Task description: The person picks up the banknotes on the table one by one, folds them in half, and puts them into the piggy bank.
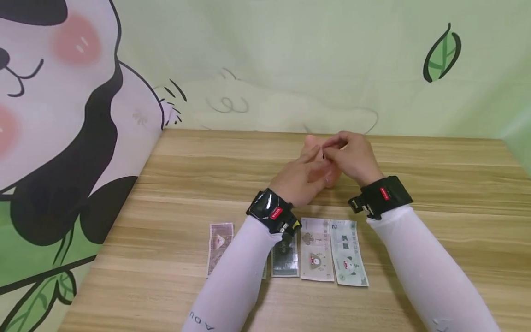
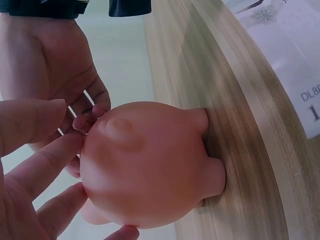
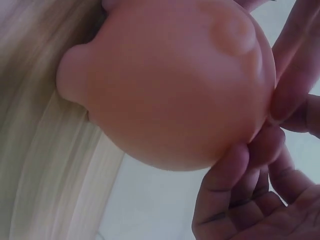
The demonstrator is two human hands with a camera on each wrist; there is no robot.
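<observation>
A pink piggy bank [image 2: 150,165] stands on the wooden table, mostly covered by the hands in the head view. My left hand [image 1: 296,180] rests over it, its fairly straight fingers touching the rounded body. My right hand [image 1: 352,154] is at the top of the bank, thumb and forefinger bent together against the surface. Close beside these fingertips are the left fingers [image 2: 60,155]. In the right wrist view, the right thumb [image 3: 232,162] presses near the bank's upper edge. I cannot tell whether something is pinched there.
Nearer me lies a row of play banknotes: a brownish note [image 1: 220,242], a dark green note [image 1: 285,258], a pinkish-brown note [image 1: 317,251] and a light green note [image 1: 349,253]. My left sleeve [image 1: 232,276] covers part of the row. A printed green backdrop [image 1: 290,60] rises behind the table.
</observation>
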